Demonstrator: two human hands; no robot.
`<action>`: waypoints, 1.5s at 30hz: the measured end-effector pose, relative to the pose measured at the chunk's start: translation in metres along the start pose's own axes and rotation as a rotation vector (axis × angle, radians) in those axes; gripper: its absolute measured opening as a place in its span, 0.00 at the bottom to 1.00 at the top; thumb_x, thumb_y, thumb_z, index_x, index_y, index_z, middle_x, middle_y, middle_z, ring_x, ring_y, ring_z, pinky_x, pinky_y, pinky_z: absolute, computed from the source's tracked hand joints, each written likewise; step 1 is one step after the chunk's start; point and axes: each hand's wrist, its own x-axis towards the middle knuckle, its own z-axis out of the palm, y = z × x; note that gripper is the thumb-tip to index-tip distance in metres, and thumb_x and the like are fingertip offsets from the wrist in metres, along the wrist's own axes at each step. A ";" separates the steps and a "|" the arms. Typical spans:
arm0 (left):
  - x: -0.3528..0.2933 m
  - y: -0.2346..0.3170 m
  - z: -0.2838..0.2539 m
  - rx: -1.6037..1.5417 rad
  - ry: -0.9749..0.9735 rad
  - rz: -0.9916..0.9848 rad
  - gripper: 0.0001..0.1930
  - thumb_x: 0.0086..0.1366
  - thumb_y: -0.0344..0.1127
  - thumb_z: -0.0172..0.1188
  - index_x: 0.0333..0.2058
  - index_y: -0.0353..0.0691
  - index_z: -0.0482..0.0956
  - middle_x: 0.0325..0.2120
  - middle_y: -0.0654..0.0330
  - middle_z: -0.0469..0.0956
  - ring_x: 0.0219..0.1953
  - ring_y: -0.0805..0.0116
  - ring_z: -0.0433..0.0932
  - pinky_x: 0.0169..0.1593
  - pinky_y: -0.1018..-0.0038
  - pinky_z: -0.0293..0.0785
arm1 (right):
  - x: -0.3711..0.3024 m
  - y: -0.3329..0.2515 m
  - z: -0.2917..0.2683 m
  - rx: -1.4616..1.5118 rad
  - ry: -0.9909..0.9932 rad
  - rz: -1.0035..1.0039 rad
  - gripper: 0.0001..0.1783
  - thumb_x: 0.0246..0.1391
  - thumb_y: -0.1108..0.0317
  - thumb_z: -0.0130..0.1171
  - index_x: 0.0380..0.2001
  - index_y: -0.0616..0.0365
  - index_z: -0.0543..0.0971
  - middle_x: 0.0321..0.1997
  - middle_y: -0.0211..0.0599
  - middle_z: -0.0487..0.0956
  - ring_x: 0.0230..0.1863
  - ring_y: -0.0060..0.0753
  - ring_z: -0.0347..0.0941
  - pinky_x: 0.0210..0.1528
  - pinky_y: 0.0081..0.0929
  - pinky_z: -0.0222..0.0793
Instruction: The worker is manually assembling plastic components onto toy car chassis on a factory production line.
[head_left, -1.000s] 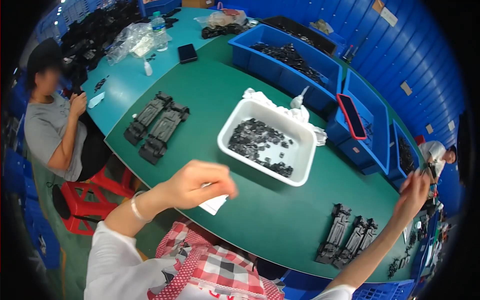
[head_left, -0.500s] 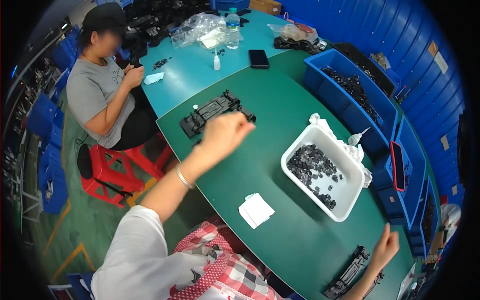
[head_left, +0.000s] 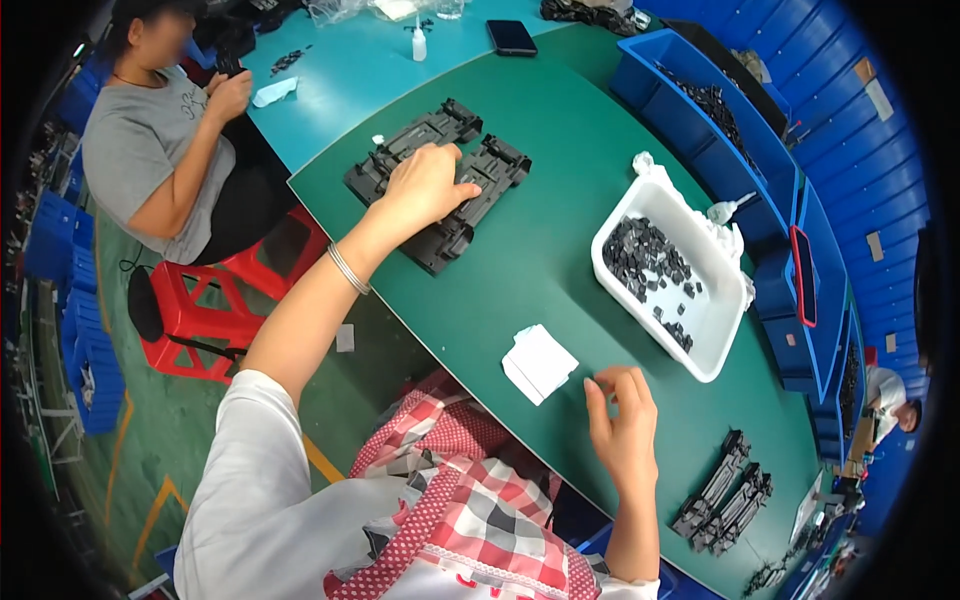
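Two black plastic chassis-like frames lie side by side on the green table at the far left: one (head_left: pixel 366 180) to the left, the other (head_left: pixel 497 170) to the right. My left hand (head_left: pixel 425 190) reaches over them, fingers bent down and thumb on the right frame; the fingertips are partly hidden. My right hand (head_left: pixel 625 425) hovers beside a stack of white paper (head_left: pixel 540 364), fingers loosely curled, thumb apart, nothing visible in it. Small black pieces (head_left: pixel 645 255) lie in a white tray (head_left: pixel 708 365) beyond it. Another pair of slim black frames (head_left: pixel 722 495) rests near right.
Blue bins (head_left: pixel 690 120) with black parts line the right side, a red-edged phone (head_left: pixel 803 275) leaning there. A small bottle (head_left: pixel 725 210) and white cloth sit behind the tray. A co-worker (head_left: pixel 160 150) sits at left by a red stool (head_left: pixel 195 310). A black phone (head_left: pixel 511 38) lies farther back.
My left hand has come down onto the frames at far left. My right hand has moved left, away from the near-right frames, toward the white paper. The view has shifted.
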 end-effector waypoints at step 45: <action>-0.180 0.006 -0.006 -2.091 -0.843 -0.559 0.30 0.66 0.32 0.40 0.65 0.34 0.47 0.56 0.34 0.63 0.57 0.39 0.68 0.48 0.54 0.79 | 0.164 0.100 -0.015 -0.270 -0.225 0.112 0.08 0.46 0.75 0.64 0.31 0.66 0.78 0.29 0.36 0.78 0.30 0.26 0.74 0.35 0.25 0.70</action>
